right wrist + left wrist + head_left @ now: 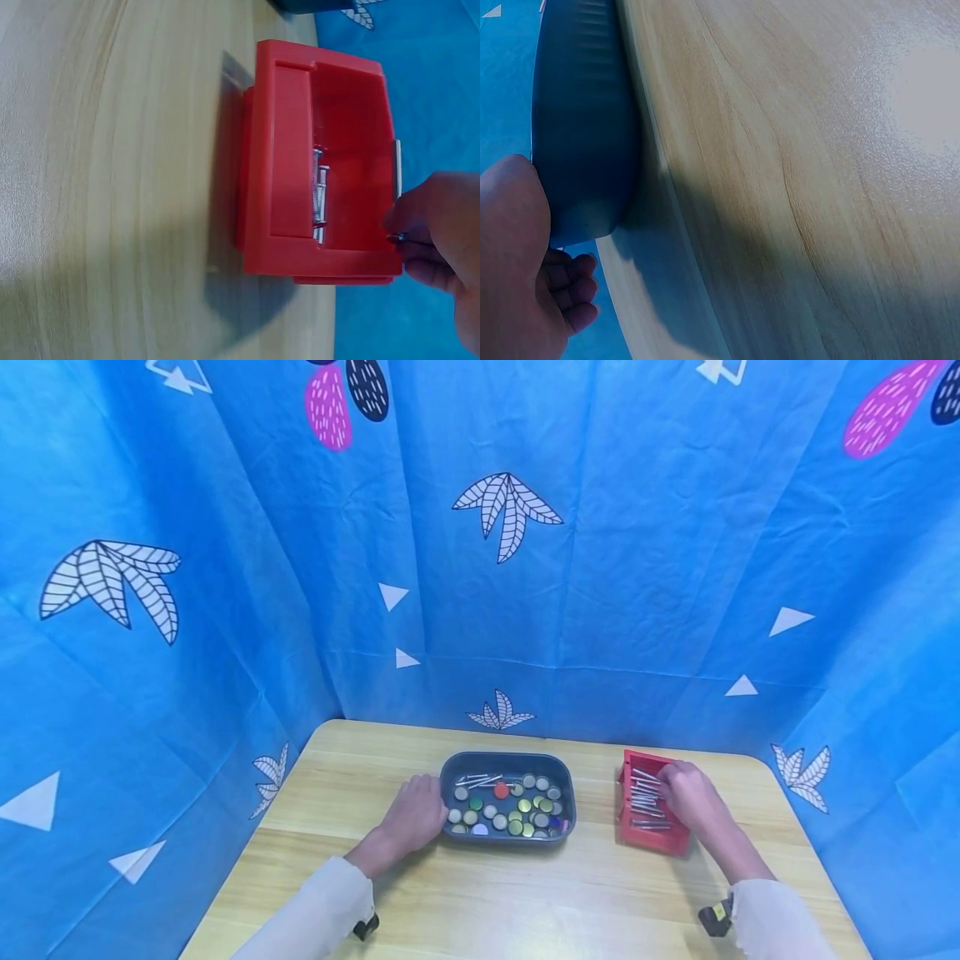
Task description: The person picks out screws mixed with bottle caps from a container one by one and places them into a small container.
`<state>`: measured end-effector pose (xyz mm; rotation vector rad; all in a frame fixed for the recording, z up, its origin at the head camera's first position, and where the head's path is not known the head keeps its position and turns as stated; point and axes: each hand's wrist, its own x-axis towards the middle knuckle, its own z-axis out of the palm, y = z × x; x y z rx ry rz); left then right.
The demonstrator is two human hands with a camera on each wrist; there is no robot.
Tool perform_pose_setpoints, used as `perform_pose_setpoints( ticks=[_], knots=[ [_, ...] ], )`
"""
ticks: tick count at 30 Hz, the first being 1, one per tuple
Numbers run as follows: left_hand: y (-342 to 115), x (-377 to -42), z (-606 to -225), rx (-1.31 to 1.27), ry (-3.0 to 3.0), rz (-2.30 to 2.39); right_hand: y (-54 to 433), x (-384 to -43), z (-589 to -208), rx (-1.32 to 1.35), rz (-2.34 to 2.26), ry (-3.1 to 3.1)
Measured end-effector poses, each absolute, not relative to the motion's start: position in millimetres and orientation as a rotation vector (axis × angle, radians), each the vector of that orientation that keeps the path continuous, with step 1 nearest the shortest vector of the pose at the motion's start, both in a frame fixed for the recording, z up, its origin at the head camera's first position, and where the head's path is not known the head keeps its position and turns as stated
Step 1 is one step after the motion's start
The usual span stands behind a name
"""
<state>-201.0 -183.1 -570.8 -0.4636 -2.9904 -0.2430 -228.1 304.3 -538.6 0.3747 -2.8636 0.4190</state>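
My left hand (416,814) grips the left end of a dark blue-grey tray (566,793). In the left wrist view the thumb lies against the tray's wall (585,135), with the other fingers curled just past its end. Inside the tray are many bottle caps (515,827) and several silver screws (480,781) along the back. My right hand (693,793) is at the right side of a red bin (652,839) holding silver screws (647,802). In the right wrist view its fingertips pinch a screw (398,169) at the bin's rim; the fingers partly hide it.
Both containers stand on a light wooden table (510,902), with a strip of tabletop between them. Blue patterned cloth (555,610) hangs behind the table and at both sides. One orange-red cap (501,791) stands out among the duller caps.
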Motion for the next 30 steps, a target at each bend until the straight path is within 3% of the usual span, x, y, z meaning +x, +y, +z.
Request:
perform_pose_setpoints(
  ticks=[15, 30],
  knots=[
    [-183, -201, -571, -0.451, -2.986, -0.302, 302, -236, -563, 0.54, 0.032, -2.724],
    [-184, -201, -572, -0.445, -3.003, -0.317, 297, -235, -567, 0.602, -0.032, -2.76]
  ],
)
